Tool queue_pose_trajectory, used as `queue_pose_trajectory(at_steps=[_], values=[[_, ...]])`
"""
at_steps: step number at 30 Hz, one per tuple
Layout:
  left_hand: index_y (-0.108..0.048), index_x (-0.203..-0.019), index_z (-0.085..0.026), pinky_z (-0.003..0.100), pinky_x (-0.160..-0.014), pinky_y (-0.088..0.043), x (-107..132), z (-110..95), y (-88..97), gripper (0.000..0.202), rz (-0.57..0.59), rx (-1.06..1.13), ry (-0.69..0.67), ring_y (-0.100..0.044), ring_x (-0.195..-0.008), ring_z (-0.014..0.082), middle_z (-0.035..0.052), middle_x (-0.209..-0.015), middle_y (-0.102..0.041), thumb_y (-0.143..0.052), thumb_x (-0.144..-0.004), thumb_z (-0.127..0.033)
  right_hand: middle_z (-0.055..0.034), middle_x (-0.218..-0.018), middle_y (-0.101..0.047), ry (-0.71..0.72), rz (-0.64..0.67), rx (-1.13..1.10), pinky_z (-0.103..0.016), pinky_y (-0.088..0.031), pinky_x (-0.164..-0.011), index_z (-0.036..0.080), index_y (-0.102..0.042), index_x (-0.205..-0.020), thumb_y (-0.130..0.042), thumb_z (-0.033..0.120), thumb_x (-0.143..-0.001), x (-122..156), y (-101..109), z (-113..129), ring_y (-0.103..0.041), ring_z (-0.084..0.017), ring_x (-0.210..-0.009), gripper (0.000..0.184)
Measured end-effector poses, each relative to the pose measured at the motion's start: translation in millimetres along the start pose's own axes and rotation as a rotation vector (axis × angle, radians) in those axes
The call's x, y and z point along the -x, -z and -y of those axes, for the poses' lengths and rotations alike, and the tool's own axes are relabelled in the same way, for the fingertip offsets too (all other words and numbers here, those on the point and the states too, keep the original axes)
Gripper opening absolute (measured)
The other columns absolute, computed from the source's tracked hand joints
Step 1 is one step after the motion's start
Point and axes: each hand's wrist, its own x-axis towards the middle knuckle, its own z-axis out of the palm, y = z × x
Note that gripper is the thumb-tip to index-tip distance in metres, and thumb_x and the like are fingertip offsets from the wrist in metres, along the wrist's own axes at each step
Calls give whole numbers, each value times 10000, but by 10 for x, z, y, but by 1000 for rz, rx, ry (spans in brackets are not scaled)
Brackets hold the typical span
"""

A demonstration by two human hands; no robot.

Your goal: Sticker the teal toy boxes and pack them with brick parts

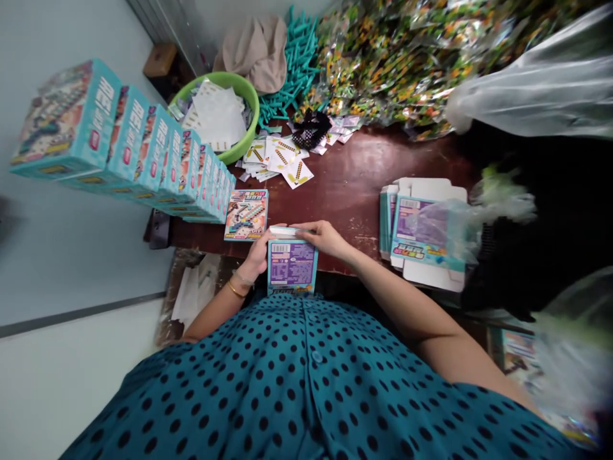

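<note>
A small teal and purple cardboard box [292,265] is held upright against my body, its printed back with a barcode facing up toward me. Round its left edge wrap the fingers of my left hand [259,255]. My right hand [325,237] pinches the white flap [282,232] at the box's top end; whether the flap is fully tucked in is hidden. Just beyond my left hand, a similar printed box [246,214] lies face up on the table.
Left, a long row of teal boxes [129,137] stands. Behind are a green basin [256,102] of papers, picture cards [282,156], turquoise sticks [297,57] and bagged colourful parts [383,64]. Flattened boxes [421,230] lie right on the dark red table [335,179].
</note>
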Motion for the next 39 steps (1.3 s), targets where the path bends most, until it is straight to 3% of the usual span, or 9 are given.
queue_pose_trajectory(at_steps=[7,12,17,21,23,26,31,36,39], values=[[-714,-994,-199,394,-1132,-423,265,156,59,365,-146,-422,-561,-596,-1271,250,91,-1275,-687,-481,-1003,-480,-30,-1378,-681,147,266,132,-487,-490,-1139,270,-662,-1366,-521,432,-1009,159,202,94,-636,-260,-1294,417],[-680,-1175,-210,432,-1085,-472,373,165,207,316,-62,-740,-729,-620,-1245,245,120,-1300,-680,-548,-997,-435,-61,-1442,-635,228,255,223,-467,-429,-1193,299,-623,-1415,-600,410,-984,296,224,23,-562,-264,-1381,446],[-690,-1043,-204,420,-1038,-510,366,128,207,227,-73,-745,-772,-663,-1165,227,101,-1193,-715,-540,-1008,-371,-86,-1473,-594,163,88,50,-470,-444,-1163,272,-662,-1358,-682,447,-918,338,14,-151,-577,-264,-1349,475],[-683,-1118,-202,416,-1077,-495,224,-52,119,272,-199,-687,-812,-654,-1195,234,107,-1207,-710,-532,-1014,-404,-86,-1180,-740,34,-175,-100,-434,-597,-929,221,-607,-1376,-681,525,-888,495,-105,51,-715,-245,-1029,580],[-629,-1267,-228,400,-1063,-512,129,-179,24,339,-221,-634,-844,-648,-1218,232,115,-1309,-664,-509,-1024,-430,-81,-1151,-738,100,-387,51,-432,-595,-920,222,-614,-1356,-695,485,-886,594,-78,277,-708,-251,-998,545],[-510,-1420,-276,399,-1068,-519,-1,-310,-161,416,-225,-610,-954,-600,-1301,237,123,-1477,-536,-439,-1047,-446,-105,-1434,-595,249,-667,499,-527,-477,-1101,280,-547,-1451,-717,361,-880,640,-38,527,-591,-323,-1262,601],[-510,-1449,-222,473,-1212,-382,-155,-97,-347,476,-46,-1090,-994,-436,-1470,265,146,-1524,-504,-384,-1055,-458,-152,-1536,-498,237,-315,849,-570,-439,-1109,255,-558,-1446,-627,387,-945,357,19,215,-473,-361,-1387,523],[-462,-1523,-133,641,-1230,-261,-219,410,-451,824,96,-1702,-779,-284,-1533,437,222,-1590,-420,-642,-883,-621,-257,-1402,-597,-298,-575,641,-559,-493,-1010,105,-538,-1426,-656,318,-890,151,427,-212,-597,-396,-1246,589],[-379,-1573,-96,704,-1214,-218,-233,490,-636,1020,-38,-1786,-762,-256,-1527,496,269,-1598,-382,-712,-796,-667,-161,-1203,-734,-214,-477,431,-415,-552,-910,143,-543,-1406,-621,241,-874,228,541,-125,-717,-295,-1028,546]])
